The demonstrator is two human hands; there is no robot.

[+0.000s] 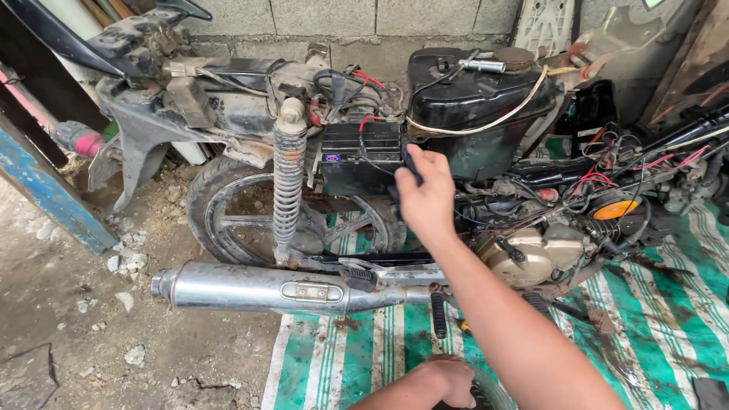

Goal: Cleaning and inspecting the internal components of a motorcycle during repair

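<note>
Right hand (427, 196) is raised to the black battery box (361, 158) of the stripped motorcycle (456, 114), fingers curled on a small dark object (411, 161), kind not discernible | box lies just left of it, touching | left hand (446, 377) is closed, near edge, well apart, contents unclear | exhaust pipe (258, 288) runs left-right between.

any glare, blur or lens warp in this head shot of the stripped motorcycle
Head view: soft, even daylight with weak shadows; bright glare streaks along the chrome exhaust muffler; the right hand at the black battery box is sharp, while the left hand at the bottom edge is cropped and slightly soft; wide-angle lens bends the blue plank and the edges outward.
</note>
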